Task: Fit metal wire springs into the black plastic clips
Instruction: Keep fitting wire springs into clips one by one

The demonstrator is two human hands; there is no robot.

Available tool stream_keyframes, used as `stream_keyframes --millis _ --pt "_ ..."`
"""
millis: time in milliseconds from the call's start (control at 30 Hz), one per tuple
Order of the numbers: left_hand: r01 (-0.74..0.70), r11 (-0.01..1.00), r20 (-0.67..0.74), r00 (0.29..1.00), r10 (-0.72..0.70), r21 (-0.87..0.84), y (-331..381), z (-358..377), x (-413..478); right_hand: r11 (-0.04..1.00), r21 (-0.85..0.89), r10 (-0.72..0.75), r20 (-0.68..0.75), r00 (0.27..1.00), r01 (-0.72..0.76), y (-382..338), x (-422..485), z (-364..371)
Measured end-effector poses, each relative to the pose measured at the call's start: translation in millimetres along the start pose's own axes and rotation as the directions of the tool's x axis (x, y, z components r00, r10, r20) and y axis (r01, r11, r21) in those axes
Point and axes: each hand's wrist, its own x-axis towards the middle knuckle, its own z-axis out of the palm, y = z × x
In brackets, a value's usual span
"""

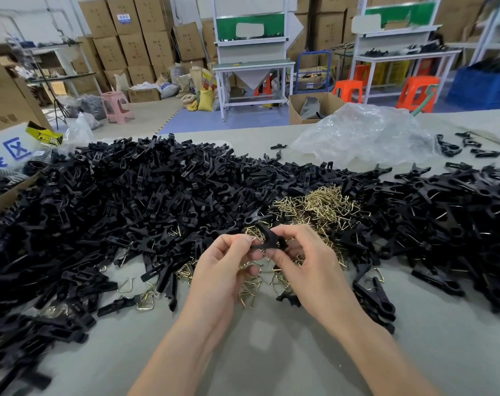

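I see one clip [267, 239] pinched by curled fingers of left hand [223, 270] and right hand [307, 267]; loose clips [146, 190] and springs [324, 204] beyond counting.

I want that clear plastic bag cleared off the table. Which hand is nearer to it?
Right. The right hand is in front of the clear plastic bag and a little left of it; the left hand is farther left, across the black clip both pinch.

clips [146, 195]: matt black plastic | springs [325, 204]: shiny brass-toned wire | bag [365, 135]: glossy film
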Motion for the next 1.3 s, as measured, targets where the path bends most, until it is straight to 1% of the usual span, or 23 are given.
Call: stream_keyframes --millis 133,267,333,400,467,533,567,633,700,733,767,833,900,933,967,1000,1067,1200,1300 --pt "-0.009 1.000 0.003 1.000 0.009 -0.002 -1.5 -1.8 1.1 0.996 0.079 0.054 -0.021 0.998 -0.052 -0.6 0.8 -3.5" --pt "-0.011 0.999 0.000 1.000 0.011 0.038 -2.8 -4.6 2.5 0.996 0.076 0.048 -0.045 0.998 -0.044 0.8 1.7 -3.2" --pt "-0.048 0.981 -0.041 0.998 0.057 0.186 -4.9 -6.1 2.4 0.998 0.060 0.036 -0.076 0.996 -0.031 2.8 2.7 -3.4" --pt "-0.089 0.934 -0.051 0.992 0.114 0.345 -4.8 -3.3 6.6 0.998 0.061 0.037 -0.115 0.993 -0.030 4.6 3.4 -5.7" --pt "-0.115 0.922 0.007 0.993 0.122 0.370 5.9 8.3 22.1 0.997 0.076 0.034 -0.156 0.987 -0.022 5.1 3.8 -8.6" --pt "-0.137 0.933 0.082 0.990 0.116 0.333 25.1 26.0 49.7 0.996 0.093 0.030 -0.190 0.981 -0.013 5.8 4.0 -10.5" --pt "-0.143 0.938 0.096 0.988 0.118 0.315 35.7 35.4 66.2 0.994 0.105 0.038 -0.200 0.979 -0.017 6.4 4.1 -11.0" --pt "-0.131 0.942 0.034 0.991 0.127 0.310 52.8 49.1 93.4 0.992 0.121 0.066 -0.202 0.977 -0.042 7.9 4.4 -11.6" --pt "-0.110 0.920 -0.054 0.989 0.141 0.377 53.9 48.6 105.8 0.991 0.121 0.087 -0.209 0.974 -0.063 10.1 5.5 -13.2" --pt "-0.121 0.877 -0.054 0.985 0.164 0.466 49.4 43.0 103.5 0.991 0.119 0.090 -0.219 0.971 -0.065 10.7 6.2 -14.2" --pt "-0.160 0.799 -0.010 0.979 0.204 0.579 41.8 35.6 94.9 0.991 0.118 0.090 -0.234 0.968 -0.064 11.0 6.9 -15.1" --pt "-0.279 0.573 0.150 0.953 0.262 0.771 18.7 20.4 72.1 0.992 0.110 0.082 -0.266 0.960 -0.054 10.8 8.5 -16.1" --pt "-0.354 0.347 0.290 0.930 0.224 0.869 -4.8 9.8 53.5 0.995 0.093 0.070 -0.286 0.956 -0.045 10.8 8.9 -16.0" --pt "-0.381 0.253 0.338 0.920 0.197 0.889 -13.5 7.1 46.7 0.995 0.089 0.066 -0.288 0.955 -0.042 10.8 8.5 -15.6" --pt "-0.404 0.185 0.371 0.910 0.186 0.896 -20.0 5.3 42.4 0.995 0.089 0.065 -0.286 0.956 -0.041 11.1 7.9 -15.0" --pt "-0.406 0.150 0.378 0.907 0.187 0.901 -23.7 4.6 39.0 0.995 0.090 0.068 -0.281 0.957 -0.044 11.5 7.1 -14.4" --pt "-0.368 0.150 0.335 0.919 0.206 0.918 -24.7 5.1 33.5 0.994 0.090 0.077 -0.270 0.960 -0.055 11.8 5.8 -14.1" --pt "-0.321 0.186 0.271 0.929 0.251 0.929 -28.9 -0.7 24.9 0.994 0.088 0.087 -0.257 0.962 -0.066 11.7 5.3 -14.2" --pt "-0.317 0.248 0.237 0.923 0.304 0.916 -30.5 -9.6 21.9 0.993 0.090 0.097 -0.237 0.967 -0.078 13.0 4.8 -13.1"
